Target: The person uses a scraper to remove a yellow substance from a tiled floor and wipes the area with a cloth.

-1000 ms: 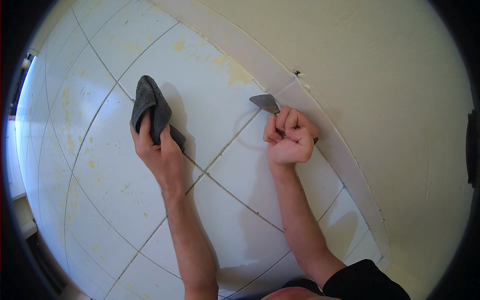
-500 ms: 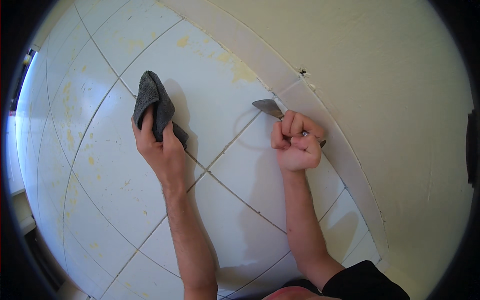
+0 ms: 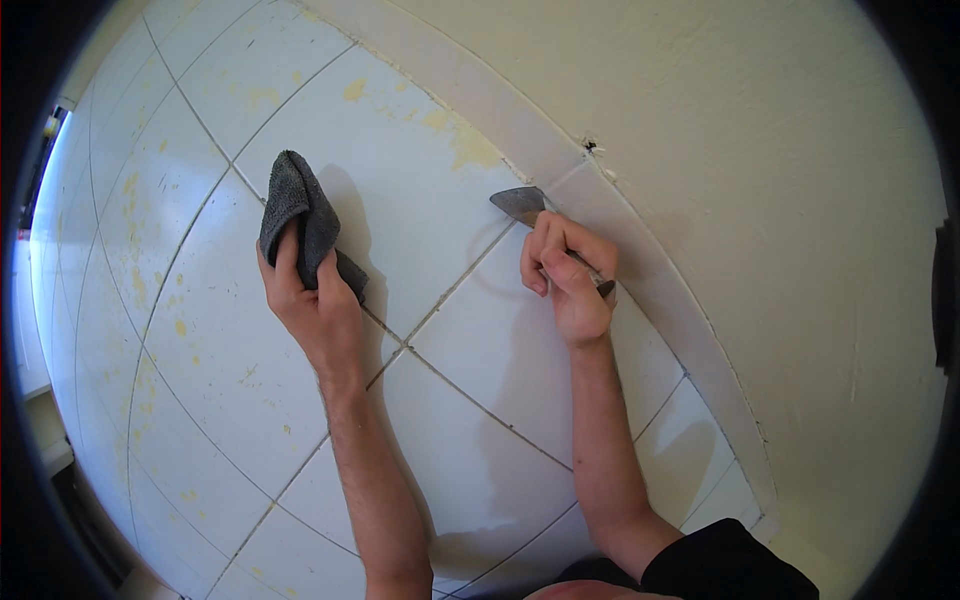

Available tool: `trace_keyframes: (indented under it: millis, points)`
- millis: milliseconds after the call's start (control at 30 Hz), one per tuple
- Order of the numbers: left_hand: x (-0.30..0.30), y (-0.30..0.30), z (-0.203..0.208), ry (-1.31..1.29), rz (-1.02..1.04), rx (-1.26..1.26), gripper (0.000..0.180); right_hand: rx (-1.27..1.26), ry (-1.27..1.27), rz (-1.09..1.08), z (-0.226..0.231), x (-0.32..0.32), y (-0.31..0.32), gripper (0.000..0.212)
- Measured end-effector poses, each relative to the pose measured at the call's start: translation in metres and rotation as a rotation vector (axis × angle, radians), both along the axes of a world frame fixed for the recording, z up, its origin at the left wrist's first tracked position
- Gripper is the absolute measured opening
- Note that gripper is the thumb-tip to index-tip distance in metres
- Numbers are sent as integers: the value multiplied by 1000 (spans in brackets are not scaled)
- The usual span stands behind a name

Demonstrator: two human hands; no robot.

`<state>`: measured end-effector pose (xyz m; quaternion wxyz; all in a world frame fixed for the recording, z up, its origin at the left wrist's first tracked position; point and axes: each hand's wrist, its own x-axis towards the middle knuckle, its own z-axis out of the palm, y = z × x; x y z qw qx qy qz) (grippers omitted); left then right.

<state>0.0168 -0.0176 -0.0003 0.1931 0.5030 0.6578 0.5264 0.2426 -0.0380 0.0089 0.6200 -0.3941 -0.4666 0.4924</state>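
My left hand [image 3: 318, 305] is closed around a folded dark grey cloth [image 3: 300, 205], held over the white floor tiles [image 3: 470, 400]; its shadow falls just to the right. In my right hand [image 3: 572, 275] is a putty knife [image 3: 520, 204] with a flat, flared metal blade. Most of its handle is hidden by my fingers, and a dark end shows below them. The blade points left and lies close to the tile corner beside the skirting; whether it touches the floor I cannot tell.
Pale skirting tiles [image 3: 640, 225] curve along the right, with a beige wall [image 3: 800, 250] beyond. A small hole [image 3: 589, 146] marks the wall just above the skirting. Yellowish patches [image 3: 472, 148] stain the floor at the far side and left. Grout lines cross between my arms.
My right hand has turned and shifted slightly left with the putty knife, so the blade shows flatter and more of it is visible. My left hand with the cloth has barely moved.
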Motion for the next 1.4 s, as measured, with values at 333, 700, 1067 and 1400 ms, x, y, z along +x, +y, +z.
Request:
trace_keyframes:
  millis: [333, 700, 1067, 1400]
  points:
    - [1, 0, -1, 26, -2, -9, 39, -152, 168, 374, 4, 36, 1, 49]
    - [-2, -1, 0, 29, 2, -19, 40, -293, 284, 548, 10, 31, -5, 27]
    - [0, 0, -2, 17, 1, -13, 40, -175, 25, 470, -2, 31, 2, 40]
    - [-4, 0, -3, 41, -10, 1, 40, -131, 85, 395, -1, 26, 1, 67]
